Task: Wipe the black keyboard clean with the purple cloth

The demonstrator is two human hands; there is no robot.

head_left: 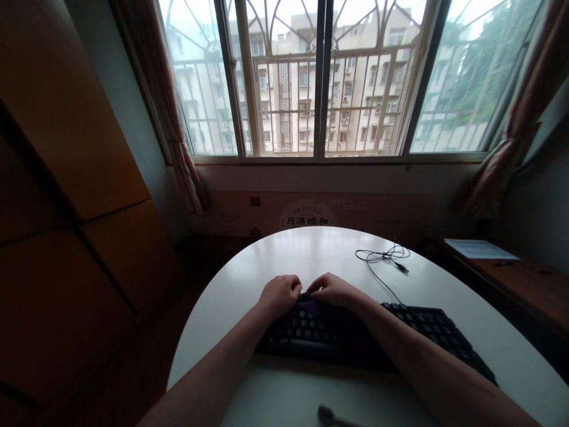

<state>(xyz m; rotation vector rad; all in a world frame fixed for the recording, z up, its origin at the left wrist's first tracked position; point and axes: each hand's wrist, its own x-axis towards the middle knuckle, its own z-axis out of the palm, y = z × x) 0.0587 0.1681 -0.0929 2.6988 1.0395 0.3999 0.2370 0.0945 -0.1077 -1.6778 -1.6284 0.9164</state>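
A black keyboard (427,332) lies across a round white table (311,249). My left hand (279,294) and my right hand (332,289) meet over the keyboard's far left edge. Both have their fingers curled and pinched on a small purple thing (310,305) that rests on the keys. What the purple thing is I cannot make out. My forearms cross the keyboard's left half and hide part of it.
The keyboard's black cable (383,256) lies coiled on the table behind it. A dark tool tip (326,414) shows at the table's near edge. A wooden cabinet (66,207) stands to the left, a side desk with paper (482,249) to the right, and a barred window (324,77) ahead.
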